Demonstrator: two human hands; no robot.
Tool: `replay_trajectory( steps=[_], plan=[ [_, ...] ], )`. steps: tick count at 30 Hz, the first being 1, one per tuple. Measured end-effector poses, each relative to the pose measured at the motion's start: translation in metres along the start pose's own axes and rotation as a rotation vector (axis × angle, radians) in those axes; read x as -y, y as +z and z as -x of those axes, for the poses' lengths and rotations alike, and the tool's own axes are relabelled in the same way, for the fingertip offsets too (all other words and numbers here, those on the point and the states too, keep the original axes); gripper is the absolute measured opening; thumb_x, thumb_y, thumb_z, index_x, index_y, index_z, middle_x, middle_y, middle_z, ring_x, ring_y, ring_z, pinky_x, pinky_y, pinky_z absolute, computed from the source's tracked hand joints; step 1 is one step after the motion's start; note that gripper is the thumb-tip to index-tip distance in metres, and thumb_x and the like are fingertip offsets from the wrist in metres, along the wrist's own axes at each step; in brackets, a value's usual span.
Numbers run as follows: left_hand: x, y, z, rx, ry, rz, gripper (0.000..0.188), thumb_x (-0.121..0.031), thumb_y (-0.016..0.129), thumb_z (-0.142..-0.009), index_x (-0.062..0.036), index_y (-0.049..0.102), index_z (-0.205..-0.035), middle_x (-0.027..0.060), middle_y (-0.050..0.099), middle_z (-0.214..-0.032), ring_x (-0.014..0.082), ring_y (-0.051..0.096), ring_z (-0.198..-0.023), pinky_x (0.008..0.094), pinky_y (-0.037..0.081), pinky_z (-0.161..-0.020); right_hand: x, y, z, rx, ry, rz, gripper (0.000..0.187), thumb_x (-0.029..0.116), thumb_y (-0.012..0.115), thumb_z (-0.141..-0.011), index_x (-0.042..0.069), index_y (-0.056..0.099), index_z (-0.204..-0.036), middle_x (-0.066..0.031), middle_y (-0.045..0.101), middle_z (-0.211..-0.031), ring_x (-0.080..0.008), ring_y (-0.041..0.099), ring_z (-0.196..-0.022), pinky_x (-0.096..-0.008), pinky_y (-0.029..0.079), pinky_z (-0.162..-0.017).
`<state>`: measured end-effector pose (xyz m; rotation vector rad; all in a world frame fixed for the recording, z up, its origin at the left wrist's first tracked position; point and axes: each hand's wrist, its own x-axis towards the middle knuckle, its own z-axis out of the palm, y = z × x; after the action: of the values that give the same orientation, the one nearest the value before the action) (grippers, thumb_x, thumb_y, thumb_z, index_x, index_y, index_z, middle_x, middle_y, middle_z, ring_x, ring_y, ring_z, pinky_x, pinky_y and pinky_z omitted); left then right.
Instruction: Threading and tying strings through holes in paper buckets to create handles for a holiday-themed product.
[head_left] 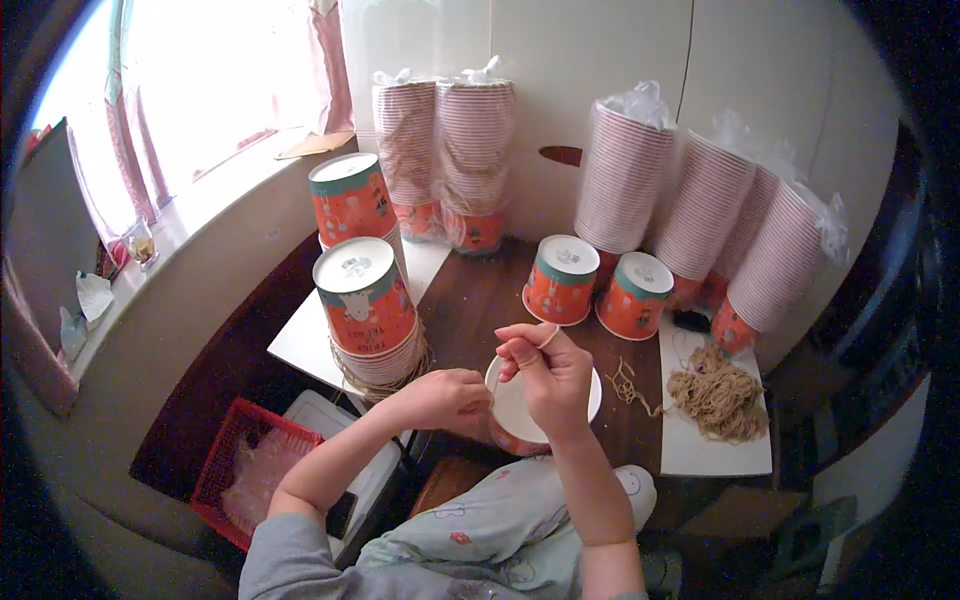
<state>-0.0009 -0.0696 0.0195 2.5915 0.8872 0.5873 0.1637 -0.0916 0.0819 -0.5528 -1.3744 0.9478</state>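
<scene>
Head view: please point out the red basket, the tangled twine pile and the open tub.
Red basket [219,470], head view: left wall.
Twine pile [718,397], head view: middle.
Open tub [515,412], head view: inner wall.

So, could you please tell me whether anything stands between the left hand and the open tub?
Nothing visible does: the left hand is close by the left rim of the open tub.

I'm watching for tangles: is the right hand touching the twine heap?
Apart. The head view shows brown tabletop between the right hand and the twine heap.
</scene>
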Motion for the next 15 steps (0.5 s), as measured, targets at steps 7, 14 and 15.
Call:
replay_trajectory(
  steps=[7,14,15],
  plan=[
    [0.015,0.011,-0.001,-0.055,0.197,0.000,0.014,-0.017,0.059,-0.069,-0.0060,0.057,-0.077,0.0077,0.053,-0.077,0.0252,0.054,-0.076,0.0352,0.045,-0.066,-0.002,0.002,0.001,0.019,0.013,-0.009,0.013,0.009,0.054,-0.083,-0.001,0.059,-0.088,-0.0041,0.057,-0.069,-0.0062,0.051,-0.056,-0.0200,0.044,-0.052],
    [0.006,0.005,-0.006,0.051,0.227,-0.080,0.016,-0.017,0.060,-0.065,-0.0044,0.055,-0.073,0.0078,0.053,-0.077,0.0243,0.052,-0.079,0.0350,0.044,-0.070,-0.002,0.006,0.008,-0.029,-0.044,0.017,0.010,0.007,0.053,-0.083,-0.001,0.058,-0.086,-0.0041,0.056,-0.068,-0.0063,0.050,-0.056,-0.0195,0.043,-0.052],
    [0.008,0.007,-0.007,0.055,0.223,-0.055,0.016,-0.018,0.060,-0.065,-0.0043,0.055,-0.073,0.0080,0.053,-0.077,0.0242,0.053,-0.078,0.0350,0.044,-0.070,-0.003,0.006,0.008,-0.028,-0.044,0.016,0.010,0.007,0.053,-0.083,-0.001,0.058,-0.086,-0.0041,0.056,-0.068,-0.0063,0.050,-0.056,-0.0195,0.043,-0.052]
  ],
)
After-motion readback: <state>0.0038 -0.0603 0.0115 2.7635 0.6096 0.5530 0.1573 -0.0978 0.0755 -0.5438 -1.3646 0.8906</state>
